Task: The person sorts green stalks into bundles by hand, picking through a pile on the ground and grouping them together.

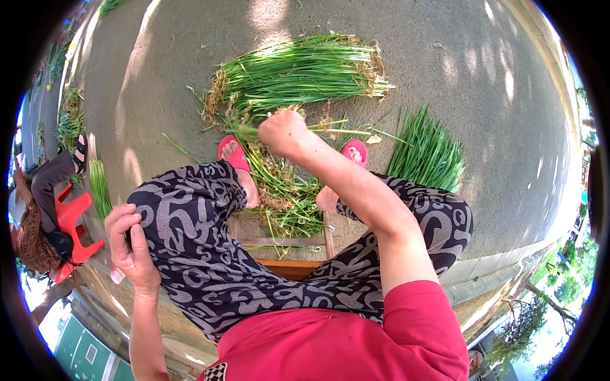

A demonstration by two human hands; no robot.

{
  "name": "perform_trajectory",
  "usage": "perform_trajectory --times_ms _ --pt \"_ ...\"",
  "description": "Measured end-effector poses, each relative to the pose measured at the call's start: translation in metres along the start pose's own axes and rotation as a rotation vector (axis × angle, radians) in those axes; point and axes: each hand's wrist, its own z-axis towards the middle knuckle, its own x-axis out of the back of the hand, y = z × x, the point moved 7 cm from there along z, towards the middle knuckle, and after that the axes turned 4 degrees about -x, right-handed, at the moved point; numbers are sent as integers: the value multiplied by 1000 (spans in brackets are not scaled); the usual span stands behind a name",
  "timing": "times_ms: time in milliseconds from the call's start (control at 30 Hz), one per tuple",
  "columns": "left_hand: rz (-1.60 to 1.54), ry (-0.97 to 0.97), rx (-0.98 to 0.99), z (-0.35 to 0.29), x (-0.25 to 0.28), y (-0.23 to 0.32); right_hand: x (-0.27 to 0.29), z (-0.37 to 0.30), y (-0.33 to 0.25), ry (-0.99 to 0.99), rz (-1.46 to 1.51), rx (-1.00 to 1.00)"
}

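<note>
My right hand (284,134) is closed in a fist over the ground between my feet. Long thin green stalks stick out of it to the right, and a blurred leafy tuft shows at its left. Just beyond the fist lies a wide pile of green stalks (298,73) with dry brown ends. Beside my left knee, my left hand (132,251) has its fingers curled together, and a small whitish-pink end (117,275) pokes out by its heel. What the left fingers hold is hidden. Loose trimmings (286,203), green and brown, lie heaped between my feet.
To the right of my right foot lies a bundle of green stalks (429,152). A narrow bundle (100,187) rests on the left, near a red plastic stool (73,222) with a seated person (38,216). A wooden frame (279,242) stands between my legs.
</note>
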Motion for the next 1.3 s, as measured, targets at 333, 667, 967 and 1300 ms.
perform_trajectory --times_ms 333,667,967,1300 --pt "19 13 -21 -1 2 -1 52 5 -2 400 224 146" --pt "33 5 -6 -1 1 -1 -85 12 217 389 120 -471" --pt "71 -19 24 1 1 -1 -106 9 247 447 120 -648" --pt "80 -27 25 4 -1 3 -152 0 230 475 -57 -625"
